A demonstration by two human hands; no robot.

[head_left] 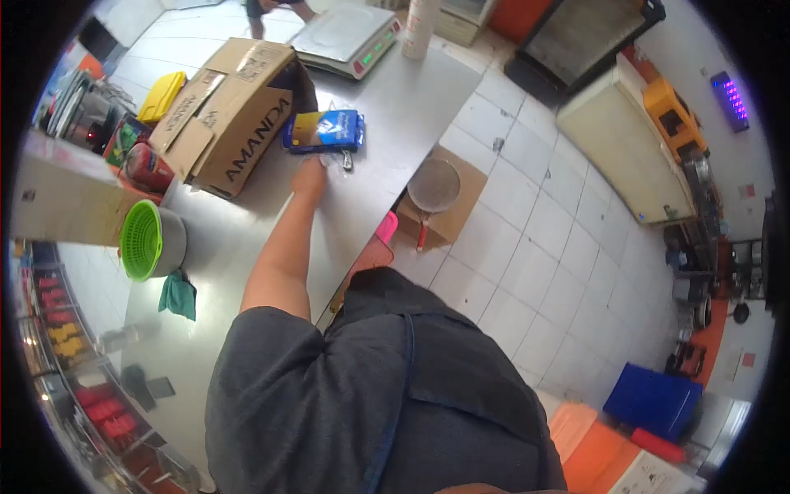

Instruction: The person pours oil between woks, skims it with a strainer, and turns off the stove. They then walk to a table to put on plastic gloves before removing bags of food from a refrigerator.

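My left hand (309, 179) reaches forward over the metal table (362, 210), its fingers bunched at the near edge of a blue and yellow packet (325, 132). What they grip is too small to make out. Some clear plastic (333, 161) and a small metal piece (347, 161) lie just right of the fingers. Left of the packet stands a cardboard box (234, 115) printed "AMANDA", its top flaps folded down. My right hand is out of view.
A scale (346, 39) with a lit display and a whitish cylinder (420, 29) stand at the far end. A green basket (141, 239) and green cloth (178, 296) are at left. On the floor at right, a round strainer (434, 185) lies on cardboard. Someone's legs show behind the table.
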